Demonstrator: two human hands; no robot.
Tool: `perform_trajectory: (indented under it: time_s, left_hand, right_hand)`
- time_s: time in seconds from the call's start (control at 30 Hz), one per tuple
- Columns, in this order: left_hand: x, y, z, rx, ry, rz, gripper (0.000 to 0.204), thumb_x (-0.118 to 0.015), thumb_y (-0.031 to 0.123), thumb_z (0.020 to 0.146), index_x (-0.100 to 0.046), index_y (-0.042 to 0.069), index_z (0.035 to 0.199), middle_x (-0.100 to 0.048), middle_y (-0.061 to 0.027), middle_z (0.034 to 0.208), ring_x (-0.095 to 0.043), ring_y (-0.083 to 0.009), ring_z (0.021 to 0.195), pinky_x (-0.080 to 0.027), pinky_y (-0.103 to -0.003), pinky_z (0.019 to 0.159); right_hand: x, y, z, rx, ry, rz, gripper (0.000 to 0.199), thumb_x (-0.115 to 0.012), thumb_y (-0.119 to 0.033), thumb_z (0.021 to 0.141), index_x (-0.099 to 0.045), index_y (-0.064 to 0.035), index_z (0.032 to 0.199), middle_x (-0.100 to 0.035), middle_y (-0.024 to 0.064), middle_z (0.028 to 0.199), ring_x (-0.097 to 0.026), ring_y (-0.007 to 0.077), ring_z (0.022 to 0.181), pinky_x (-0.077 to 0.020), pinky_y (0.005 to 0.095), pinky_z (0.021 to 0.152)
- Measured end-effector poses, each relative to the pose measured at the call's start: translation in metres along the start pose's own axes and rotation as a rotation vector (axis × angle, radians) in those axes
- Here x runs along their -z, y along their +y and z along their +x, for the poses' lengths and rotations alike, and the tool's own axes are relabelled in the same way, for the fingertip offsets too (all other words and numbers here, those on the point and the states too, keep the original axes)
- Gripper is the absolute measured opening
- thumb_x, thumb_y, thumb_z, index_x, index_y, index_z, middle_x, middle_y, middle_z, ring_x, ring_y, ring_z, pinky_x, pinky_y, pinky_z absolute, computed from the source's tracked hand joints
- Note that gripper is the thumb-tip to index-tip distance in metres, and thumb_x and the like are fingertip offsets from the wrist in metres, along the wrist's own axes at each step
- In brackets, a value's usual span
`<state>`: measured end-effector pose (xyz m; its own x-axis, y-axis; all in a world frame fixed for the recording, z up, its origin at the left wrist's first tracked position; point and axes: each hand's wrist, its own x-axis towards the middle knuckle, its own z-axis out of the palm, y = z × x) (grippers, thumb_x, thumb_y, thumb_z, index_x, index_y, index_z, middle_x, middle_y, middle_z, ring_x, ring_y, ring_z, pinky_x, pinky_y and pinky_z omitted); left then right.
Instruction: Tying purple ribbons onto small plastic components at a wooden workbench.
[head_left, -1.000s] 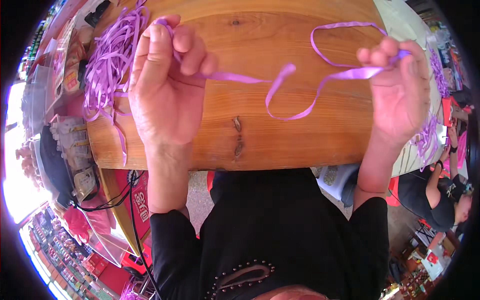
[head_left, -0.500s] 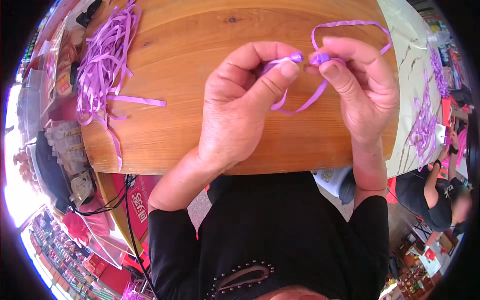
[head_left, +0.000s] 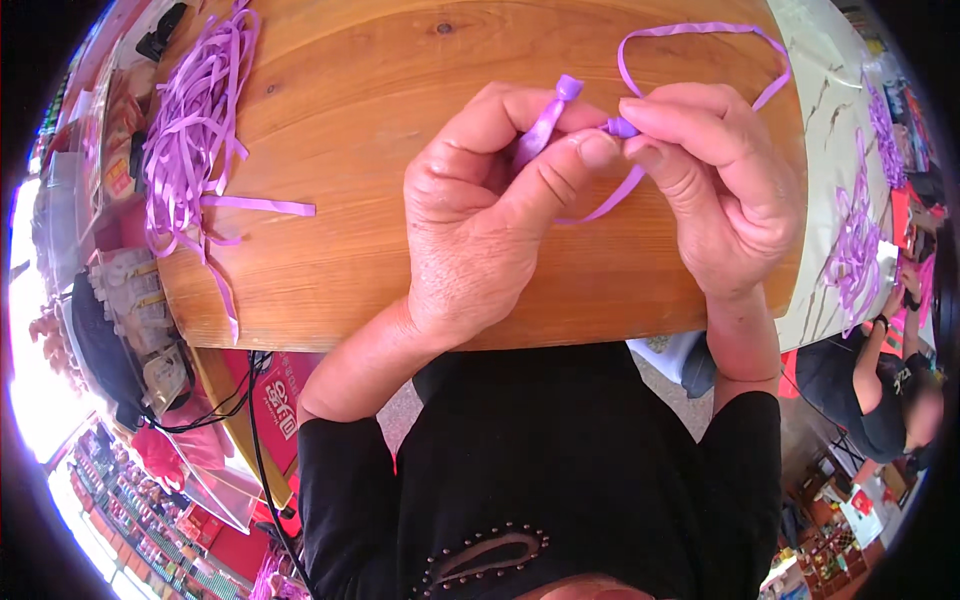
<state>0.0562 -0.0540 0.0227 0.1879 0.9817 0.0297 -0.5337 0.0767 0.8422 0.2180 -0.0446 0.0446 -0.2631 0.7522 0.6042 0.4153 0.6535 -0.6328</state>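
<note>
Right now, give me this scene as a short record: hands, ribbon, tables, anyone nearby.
Left hand: pinches purple ribbon, with a purple knob sticking up
Right hand: thumb and finger hold a small purple piece, close to the left hand
Wooden table: tangled ribbon pile at left; ribbon loop beyond the right hand
White table: more purple strips
Nearby: another person in dark clothing, far right

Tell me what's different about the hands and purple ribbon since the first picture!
The left hand moved right and the right hand moved left, bringing them close together. Both hands still hold purple ribbon. The ribbon pile stayed on the left of the wooden table.
</note>
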Motion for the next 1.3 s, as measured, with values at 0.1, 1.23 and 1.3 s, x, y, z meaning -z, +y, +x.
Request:
perform_trajectory:
  time_s: [0.1, 1.23, 1.3]
  left_hand:
    - [0.003, 0.001, 0.001, -0.032, 0.015, 0.078, 0.011, -0.062, 0.002, 0.086, -0.06, 0.001, 0.096, -0.058, 0.0017, 0.08, -0.051, -0.0034, 0.074, -0.045, -0.018, 0.063]
    - [0.007, -0.016, -0.004, 0.022, 0.034, -0.139, 0.009, -0.063, 0.004, 0.085, -0.06, 0.0, 0.093, -0.059, -0.001, 0.082, -0.051, -0.0049, 0.07, -0.044, -0.02, 0.068]
    - [0.014, -0.014, -0.001, 0.02, -0.051, -0.203, 0.009, -0.058, 0.006, 0.088, -0.059, 0.001, 0.096, -0.06, -0.0034, 0.084, -0.054, -0.0089, 0.076, -0.045, -0.023, 0.071]
  right_hand:
    - [0.0, 0.001, -0.001, 0.022, 0.0, 0.002, 0.016, -0.065, 0.007, 0.077, -0.064, 0.0031, 0.093, -0.063, 0.0119, 0.09, -0.058, 0.015, 0.077, -0.0449, 0.0215, 0.066]
    - [-0.014, 0.003, -0.014, -0.412, -0.065, 0.732, 0.026, -0.052, 0.005, 0.087, -0.051, 0.0059, 0.113, -0.061, 0.0075, 0.092, -0.057, 0.0108, 0.077, -0.0447, 0.0224, 0.072]
    - [-0.014, 0.008, -0.018, -0.277, -0.02, 0.53, 0.026, -0.052, 0.005, 0.087, -0.052, 0.0056, 0.112, -0.061, 0.008, 0.094, -0.057, 0.0107, 0.078, -0.0444, 0.0215, 0.073]
